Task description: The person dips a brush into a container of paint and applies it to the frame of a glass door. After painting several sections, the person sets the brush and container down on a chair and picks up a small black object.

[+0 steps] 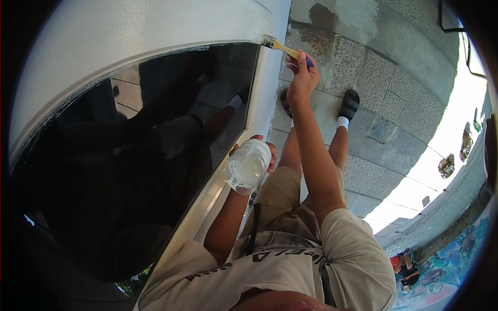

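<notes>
My right hand [304,78] is closed round the handle of a paint brush [284,49] with a yellow and blue handle. The brush's white-coated bristles touch the white frame [228,27] at the upper corner of a dark glass pane [155,119]. Lower down, my left hand [271,155] is wrapped round a clear plastic container [246,166] with white paint smeared inside, held tilted beside the frame's edge. Part of that hand is hidden behind the container.
Paving [363,78] lies under my feet, which wear dark striped sandals [350,103]. Far to the lower right, a person in dark clothes [410,274] is by a colourful painted wall [446,272]. Plants [446,166] stand in the sunlit strip.
</notes>
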Demonstrator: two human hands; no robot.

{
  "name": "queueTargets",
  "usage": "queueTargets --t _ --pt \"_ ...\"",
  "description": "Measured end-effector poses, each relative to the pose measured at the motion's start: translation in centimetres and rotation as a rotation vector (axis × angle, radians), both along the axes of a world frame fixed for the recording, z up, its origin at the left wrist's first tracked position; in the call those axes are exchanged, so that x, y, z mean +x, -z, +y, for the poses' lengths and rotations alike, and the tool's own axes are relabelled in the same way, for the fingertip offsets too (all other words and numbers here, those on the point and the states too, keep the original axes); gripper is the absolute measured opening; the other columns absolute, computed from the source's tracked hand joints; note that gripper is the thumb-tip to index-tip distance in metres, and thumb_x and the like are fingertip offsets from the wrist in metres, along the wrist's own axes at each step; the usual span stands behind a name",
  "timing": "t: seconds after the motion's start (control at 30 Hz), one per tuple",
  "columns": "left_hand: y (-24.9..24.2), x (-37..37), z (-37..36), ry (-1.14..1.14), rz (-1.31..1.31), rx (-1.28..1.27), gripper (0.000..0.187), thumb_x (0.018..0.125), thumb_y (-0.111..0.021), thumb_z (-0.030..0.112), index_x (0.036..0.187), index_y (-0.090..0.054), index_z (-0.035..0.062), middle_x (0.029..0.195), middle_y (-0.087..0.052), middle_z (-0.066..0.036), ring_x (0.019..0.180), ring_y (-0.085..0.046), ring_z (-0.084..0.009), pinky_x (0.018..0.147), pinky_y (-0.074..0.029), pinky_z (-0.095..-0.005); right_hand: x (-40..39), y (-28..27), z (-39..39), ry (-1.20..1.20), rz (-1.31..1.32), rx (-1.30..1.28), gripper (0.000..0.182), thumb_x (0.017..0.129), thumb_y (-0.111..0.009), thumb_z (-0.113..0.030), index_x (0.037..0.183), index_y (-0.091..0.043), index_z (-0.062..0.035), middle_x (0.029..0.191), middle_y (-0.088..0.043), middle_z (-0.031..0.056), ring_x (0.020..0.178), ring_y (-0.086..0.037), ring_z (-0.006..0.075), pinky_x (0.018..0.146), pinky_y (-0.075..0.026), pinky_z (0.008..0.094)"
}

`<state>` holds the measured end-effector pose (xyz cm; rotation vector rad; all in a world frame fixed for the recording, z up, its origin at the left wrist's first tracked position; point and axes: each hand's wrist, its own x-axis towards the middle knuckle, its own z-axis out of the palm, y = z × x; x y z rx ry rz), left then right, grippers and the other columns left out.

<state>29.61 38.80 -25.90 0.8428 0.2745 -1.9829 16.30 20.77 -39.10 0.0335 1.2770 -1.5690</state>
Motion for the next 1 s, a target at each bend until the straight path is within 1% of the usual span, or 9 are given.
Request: queueTargets --t 0.07,0.23,0.3,0.4,0.57,0.67,0.77,0.87,1.0 --pt "-0.2 -0.2 0.1 -0.001 -0.019 0.024 0.065 0.092 -0.045 0.062 0.131 -0.055 0.0118 0.106 -0.055 -0.024 0.086 -0.06 -0.0324 0.06 -0.049 -0.0361 -0.1 -1.4 -0.3 0.014 0.059 0.006 0.023 0.098 -0.06 -0.017 0.106 -0.065 0.0032 0.091 -0.069 0.0112 0.079 -0.067 0.0176 0.072 -0.052 0.0263" --pt "0.1 0.2 0.9 -0.01 0.01 0.022 0.065 0.091 -0.046 0.064 0.13 -0.054 0.0118 0.106 -0.056 -0.024 0.085 -0.059 -0.0337 0.059 -0.049 -0.0378 -1.0 -15.9 0.4 -0.031 0.145 -0.263 0.026 0.099 -0.058 -0.017 0.11 -0.062 0.0065 0.095 -0.067 0.0152 0.08 -0.067 0.0216 0.074 -0.052 0.0302" --pt "-0.1 0.2 0.9 -0.015 0.035 0.018 0.065 0.091 -0.046 0.064 0.129 -0.054 0.0118 0.105 -0.056 -0.024 0.084 -0.059 -0.0342 0.059 -0.048 -0.0386 -1.0 -19.4 0.5 0.084 -0.145 -0.475 0.025 0.098 -0.059 -0.014 0.112 -0.061 0.0067 0.093 -0.068 0.0152 0.082 -0.068 0.0205 0.075 -0.052 0.0288" --pt "-0.7 0.1 0.7 -0.072 -0.006 0.123 0.066 0.091 -0.046 0.064 0.13 -0.054 0.0118 0.106 -0.055 -0.024 0.084 -0.058 -0.0351 0.059 -0.047 -0.0399 -0.4 -18.0 0.2 0.057 -0.182 -0.497 0.027 0.099 -0.058 -0.015 0.112 -0.06 0.0077 0.094 -0.068 0.0163 0.082 -0.068 0.0215 0.078 -0.052 0.0301" --pt "-0.9 0.0 0.4 -0.014 -0.009 -0.016 0.065 0.091 -0.046 0.063 0.132 -0.055 0.0128 0.108 -0.054 -0.024 0.085 -0.058 -0.034 0.062 -0.048 -0.0372 0.3 -8.7 0.5 -0.018 -0.191 -0.262 0.027 0.099 -0.059 -0.018 0.111 -0.062 0.0065 0.091 -0.068 0.0136 0.081 -0.067 0.0186 0.073 -0.05 0.028" --pt "-0.9 -0.2 0.4 -0.012 0.004 -0.024 0.065 0.092 -0.046 0.063 0.133 -0.055 0.0136 0.108 -0.054 -0.024 0.085 -0.059 -0.033 0.063 -0.048 -0.0363 0.1 -5.6 0.9 -0.01 -0.019 -0.114 0.026 0.098 -0.059 -0.017 0.111 -0.062 0.0045 0.094 -0.068 0.0131 0.08 -0.066 0.0183 0.073 -0.05 0.0277" --pt "-0.6 -0.1 0.8 -0.016 0.014 -0.005 0.065 0.091 -0.046 0.063 0.132 -0.055 0.0139 0.108 -0.055 -0.024 0.085 -0.058 -0.0328 0.064 -0.048 -0.0368 0.0 -6.3 0.8 -0.044 0.192 -0.022 0.025 0.098 -0.059 -0.017 0.11 -0.063 0.0052 0.093 -0.068 0.0129 0.078 -0.066 0.0159 0.071 -0.049 0.0253" --pt "-0.3 -0.1 1.0 -0.024 0.039 0.024 0.064 0.091 -0.046 0.063 0.131 -0.055 0.0137 0.108 -0.055 -0.024 0.085 -0.058 -0.0334 0.064 -0.047 -0.0374 -0.2 -13.3 0.8 -0.057 0.24 -0.126 0.026 0.099 -0.058 -0.016 0.112 -0.062 0.0057 0.093 -0.068 0.0134 0.077 -0.066 0.0178 0.073 -0.049 0.0266" --pt "-0.4 -0.3 1.3 -0.104 0.081 0.089 0.063 0.091 -0.048 0.062 0.13 -0.055 0.0127 0.108 -0.054 -0.025 0.087 -0.057 -0.0348 0.065 -0.048 -0.0381 -0.3 -17.5 0.9 0.046 -0.098 -0.427 0.025 0.098 -0.061 -0.016 0.11 -0.062 0.0059 0.099 -0.067 0.0142 0.081 -0.068 0.0201 0.072 -0.049 0.0272"
